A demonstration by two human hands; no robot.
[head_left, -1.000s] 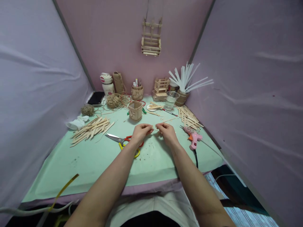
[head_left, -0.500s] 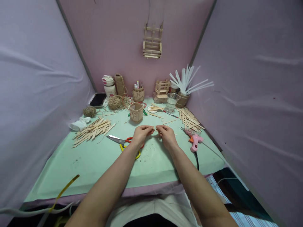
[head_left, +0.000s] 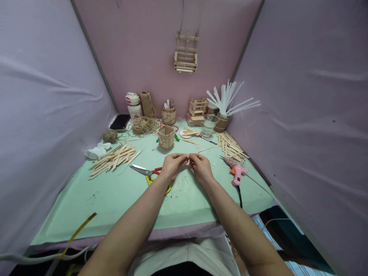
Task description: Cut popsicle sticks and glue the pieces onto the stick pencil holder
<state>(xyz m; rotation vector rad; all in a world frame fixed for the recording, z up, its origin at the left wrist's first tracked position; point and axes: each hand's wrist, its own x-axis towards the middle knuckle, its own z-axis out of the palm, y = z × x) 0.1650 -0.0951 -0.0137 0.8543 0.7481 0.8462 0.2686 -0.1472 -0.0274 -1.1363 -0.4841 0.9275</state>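
My left hand (head_left: 173,164) and my right hand (head_left: 200,165) meet at the fingertips over the middle of the green-covered table (head_left: 115,207). Both are closed in a pinch around a tiny pale piece (head_left: 188,156), too small to make out well. Just beyond them stands a small wooden basket (head_left: 166,138) made of sticks. Scissors with red handles (head_left: 148,172) lie beside my left hand, and yellow handles (head_left: 168,189) show partly under my left wrist. A pink glue gun (head_left: 238,173) rests to the right of my right hand.
Wooden sticks are piled at left (head_left: 116,158) and right (head_left: 230,146). Behind are twine (head_left: 140,125), a bottle (head_left: 133,106), a phone (head_left: 120,122), a water cup (head_left: 209,124) and white sticks in a pot (head_left: 222,122). A wooden rack (head_left: 186,57) hangs at the back wall.
My fingertips have come together, closing the small gap between my hands. The whole view has shifted slightly; the objects on the table keep their places.
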